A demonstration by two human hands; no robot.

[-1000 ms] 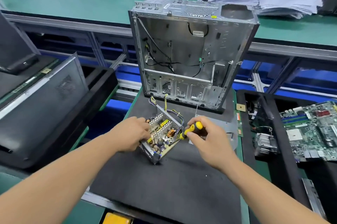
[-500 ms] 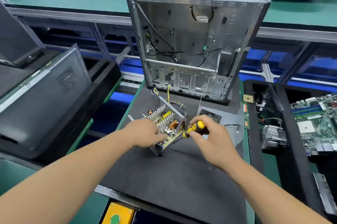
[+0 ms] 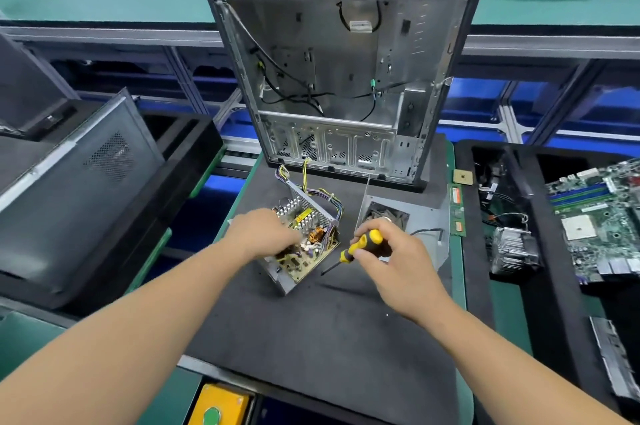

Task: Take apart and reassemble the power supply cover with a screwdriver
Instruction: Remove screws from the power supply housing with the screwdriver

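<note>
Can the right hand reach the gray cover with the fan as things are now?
Probably yes: the right hand is just in front of the gray cover, nothing between them, but it grips the screwdriver.

The opened power supply (image 3: 304, 244) lies tilted, circuit board exposed (copper coil, heatsinks, bundled wires). Its grey cover (image 3: 420, 216) lies flat just beside it. The yellow-black screwdriver (image 3: 360, 246) points down-left.

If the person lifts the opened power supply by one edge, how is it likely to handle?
The opened power supply probably feels stiff and heavy for its size, given its metal tray and copper coil. Its wire bundle looks floppy and would likely trail. The exposed board seems fragile, so holding the metal edges is likely safer.
</note>
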